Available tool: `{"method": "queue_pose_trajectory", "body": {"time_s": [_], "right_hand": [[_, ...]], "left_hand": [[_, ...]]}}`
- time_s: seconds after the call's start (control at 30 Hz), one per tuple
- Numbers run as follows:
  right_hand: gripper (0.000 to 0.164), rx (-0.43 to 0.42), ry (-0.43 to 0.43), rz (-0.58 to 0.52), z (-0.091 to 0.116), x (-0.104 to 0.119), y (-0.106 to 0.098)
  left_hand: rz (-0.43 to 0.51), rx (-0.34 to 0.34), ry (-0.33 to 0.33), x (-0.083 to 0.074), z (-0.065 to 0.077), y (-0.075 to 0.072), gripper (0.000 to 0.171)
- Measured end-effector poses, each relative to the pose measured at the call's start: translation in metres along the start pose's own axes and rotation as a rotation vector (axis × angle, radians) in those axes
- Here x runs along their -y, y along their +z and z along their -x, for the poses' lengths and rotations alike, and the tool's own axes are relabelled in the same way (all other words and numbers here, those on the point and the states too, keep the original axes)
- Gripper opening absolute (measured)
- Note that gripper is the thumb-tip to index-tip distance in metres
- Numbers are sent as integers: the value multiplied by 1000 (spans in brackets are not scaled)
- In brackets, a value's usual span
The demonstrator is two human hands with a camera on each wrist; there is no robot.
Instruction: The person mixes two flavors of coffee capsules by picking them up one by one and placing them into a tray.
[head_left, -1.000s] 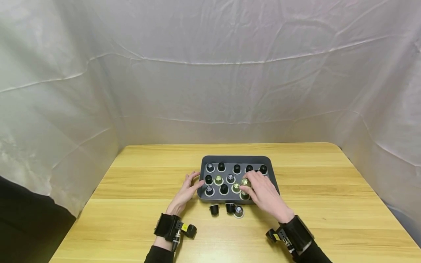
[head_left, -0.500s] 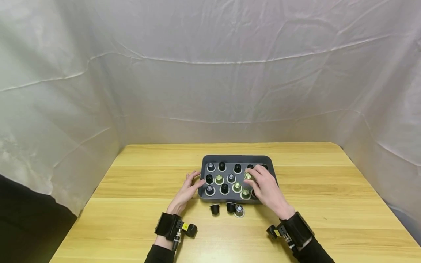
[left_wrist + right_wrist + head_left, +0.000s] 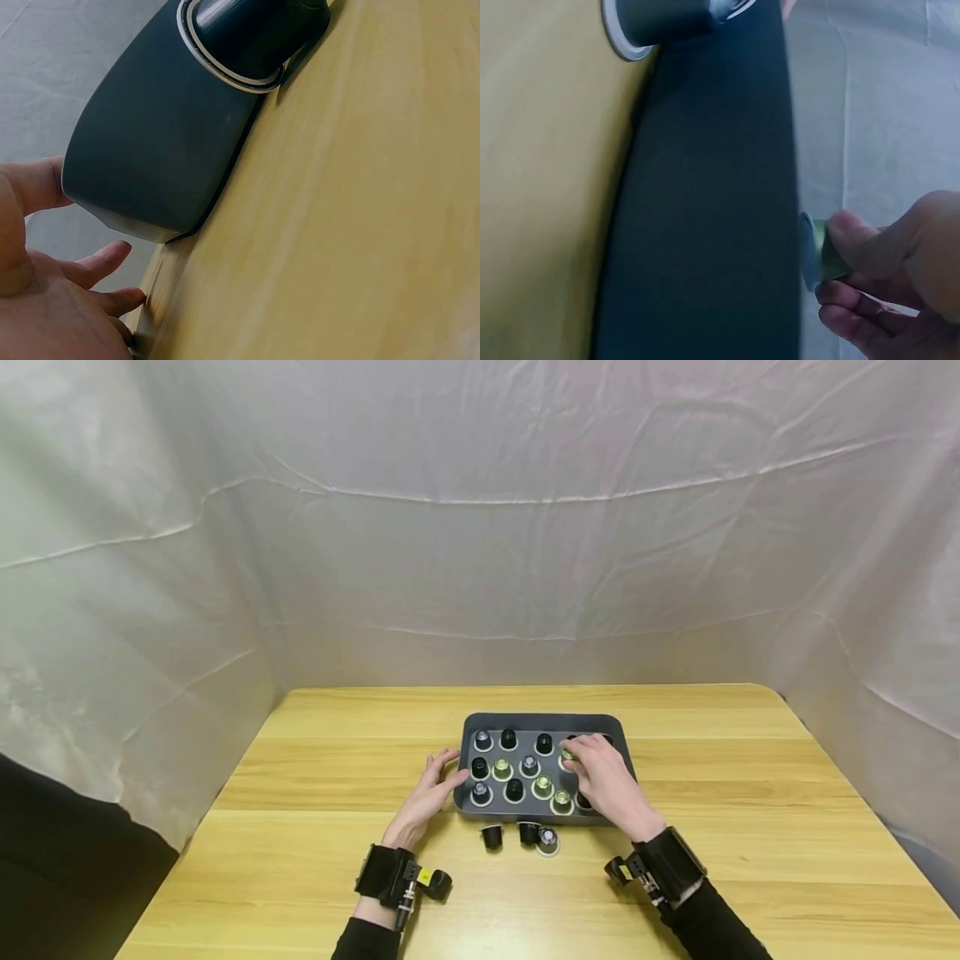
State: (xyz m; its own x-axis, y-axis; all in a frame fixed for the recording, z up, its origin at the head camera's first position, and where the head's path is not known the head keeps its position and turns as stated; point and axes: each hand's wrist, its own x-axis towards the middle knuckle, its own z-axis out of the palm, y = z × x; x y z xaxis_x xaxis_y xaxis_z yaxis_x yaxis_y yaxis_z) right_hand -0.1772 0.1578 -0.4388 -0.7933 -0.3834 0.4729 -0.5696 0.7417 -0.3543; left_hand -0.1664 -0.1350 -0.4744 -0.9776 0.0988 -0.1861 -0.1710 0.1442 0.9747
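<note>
A grey rectangular tray (image 3: 540,722) holds several coffee capsules in black, silver-grey and green, mostly standing with the rim down. Over the tray's right half, my right hand (image 3: 613,787) pinches a green coffee capsule (image 3: 831,255) between thumb and fingers, its pale rim facing away from the palm. That hand hides part of the capsules at the back right. My left hand (image 3: 422,802) lies at the tray's left end, fingers extended, with the thumb (image 3: 41,184) against the tray wall.
In front of the tray, a black capsule (image 3: 492,837) lies on the wooden table (image 3: 337,760), with another black capsule (image 3: 528,833) and a silver-grey capsule (image 3: 547,841) to its right. A pale curtain (image 3: 480,568) surrounds the table's back and sides.
My right hand has moved a little toward the back of the tray with the green capsule, uncovering capsules at the front right. The left hand keeps its place.
</note>
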Motion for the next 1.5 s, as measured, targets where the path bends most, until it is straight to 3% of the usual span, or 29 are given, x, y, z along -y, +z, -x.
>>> {"method": "queue_pose_trajectory", "body": {"time_s": [0.1, 0.2, 0.4, 0.5, 0.6, 0.8, 0.93, 1.17, 1.5], "right_hand": [[34, 29, 44, 16, 3, -2, 1], [41, 5, 66, 26, 6, -4, 2], [39, -202, 116, -83, 11, -18, 1], [34, -291, 186, -202, 13, -30, 0], [35, -313, 308, -338, 16, -43, -1], [46, -236, 583, -696, 25, -64, 2], [54, -197, 701, -879, 30, -73, 4], [53, -194, 736, -922, 33, -78, 8], [48, -296, 750, -917, 36, -80, 15]], "left_hand": [[1, -3, -7, 0, 1, 1, 63], [1, -2, 1, -1, 1, 2, 63], [-6, 4, 3, 0, -1, 1, 63], [-8, 5, 5, 0, -1, 1, 63], [-11, 2, -1, 0, -1, 0, 64], [-12, -3, -2, 2, 1, 0, 64], [-11, -4, -2, 2, 2, 1, 63], [-15, -1, -3, 1, 3, 2, 63], [-22, 5, -5, 2, 0, 0, 64]]}}
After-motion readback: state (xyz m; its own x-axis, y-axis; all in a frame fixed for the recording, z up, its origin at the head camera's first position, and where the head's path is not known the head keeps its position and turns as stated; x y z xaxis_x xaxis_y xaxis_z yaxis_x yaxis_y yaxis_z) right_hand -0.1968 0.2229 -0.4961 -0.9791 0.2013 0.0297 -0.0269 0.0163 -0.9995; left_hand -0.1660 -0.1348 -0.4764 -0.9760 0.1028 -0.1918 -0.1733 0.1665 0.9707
